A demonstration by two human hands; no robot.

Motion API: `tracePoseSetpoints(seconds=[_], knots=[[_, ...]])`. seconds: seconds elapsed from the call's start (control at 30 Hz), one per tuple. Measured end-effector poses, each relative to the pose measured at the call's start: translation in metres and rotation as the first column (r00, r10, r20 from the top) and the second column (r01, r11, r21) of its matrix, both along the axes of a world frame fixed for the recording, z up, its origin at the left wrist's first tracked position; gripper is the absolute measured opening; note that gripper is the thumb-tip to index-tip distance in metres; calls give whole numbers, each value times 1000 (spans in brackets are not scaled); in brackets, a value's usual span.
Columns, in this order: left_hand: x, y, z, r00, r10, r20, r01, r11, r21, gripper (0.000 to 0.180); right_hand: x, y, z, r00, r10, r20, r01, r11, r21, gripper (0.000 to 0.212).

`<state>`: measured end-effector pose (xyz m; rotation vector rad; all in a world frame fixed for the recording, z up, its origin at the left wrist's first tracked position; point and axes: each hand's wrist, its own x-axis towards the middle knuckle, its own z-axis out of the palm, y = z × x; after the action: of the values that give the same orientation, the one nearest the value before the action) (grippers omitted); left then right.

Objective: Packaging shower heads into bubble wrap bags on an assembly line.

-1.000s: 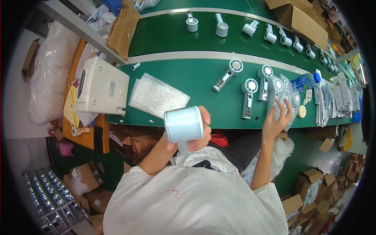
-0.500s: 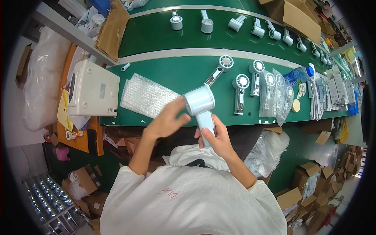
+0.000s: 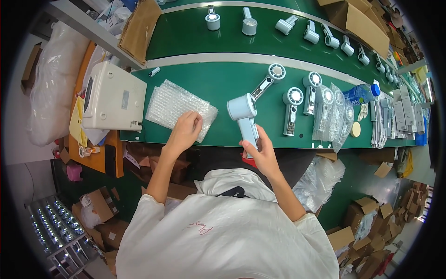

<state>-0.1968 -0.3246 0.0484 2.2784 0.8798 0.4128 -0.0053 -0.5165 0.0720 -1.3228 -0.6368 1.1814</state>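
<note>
My right hand (image 3: pixel 261 151) grips the handle of a pale blue handheld fan (image 3: pixel 242 108), its round head tilted up above the table's front edge. My left hand (image 3: pixel 185 132) rests over the near side of a small stack of clear bubble-wrap bags (image 3: pixel 174 104), its fingers curled and pressed together at the top bag. Just beyond the held fan, another handheld fan (image 3: pixel 276 72) lies on the green table. To its right lie two more, a nearer fan (image 3: pixel 293 96) and a farther fan (image 3: pixel 312 80), both with their round grilles facing up.
Several bagged fans (image 3: pixel 326 114) lie beside a blue-capped bottle (image 3: pixel 360 94) at the right. A cream-coloured machine (image 3: pixel 114 100) stands at the left end. Beyond the table, more fans stand in a row on a green conveyor belt (image 3: pixel 186 35). White boxes (image 3: pixel 406 111) stand far right.
My left hand has left the fan's head and moved left onto the bubble-wrap bags, its fingers closing. My right hand still holds the fan, now slightly more upright.
</note>
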Motion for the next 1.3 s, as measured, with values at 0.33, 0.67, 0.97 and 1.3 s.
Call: tracePoseSetpoints(seconds=[0.33,0.67,0.97,1.3], knots=[[-9,13,-11,993,115,29,-107,972,-209,7,-21,35,-39,727,26,686,-170,975,144,58],[-11,13,-26,877,375,299,-271,902,-336,8,-30,48,-39,360,-16,933,-161,984,79,61],[19,7,30,971,101,218,-160,948,274,9,-31,58,-20,134,94,986,-164,984,-72,64],[45,-22,75,944,-36,328,-62,957,282,7,-1,64,24,975,69,210,-55,996,-76,63]])
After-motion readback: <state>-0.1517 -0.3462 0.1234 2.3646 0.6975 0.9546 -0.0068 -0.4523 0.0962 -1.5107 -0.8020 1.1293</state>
